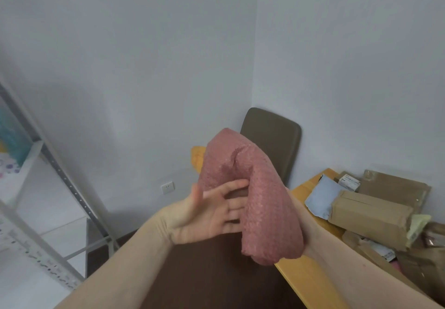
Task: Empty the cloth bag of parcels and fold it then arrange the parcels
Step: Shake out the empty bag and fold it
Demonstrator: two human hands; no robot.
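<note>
A pink bubble-wrap parcel (pixel 252 188), bent over at its top, is held up in the air in front of me. My left hand (pixel 209 212) lies against its left side with fingers spread and straight. My right hand (pixel 307 246) holds the parcel from behind and below, its fingers hidden by the wrap. More parcels lie on the yellow wooden table (pixel 305 282) at the right: a grey mailer bag (pixel 322 196), a brown paper-wrapped box (pixel 370 214) and a small white box (pixel 349 182). I cannot make out the cloth bag.
A brown chair back (pixel 272 140) stands in the corner behind the parcel, with something orange (pixel 198 157) beside it. A metal shelf rack (pixel 60 176) runs along the left. A dark brown surface (pixel 204 277) lies under my arms. Flat cardboard (pixel 397 186) leans against the right wall.
</note>
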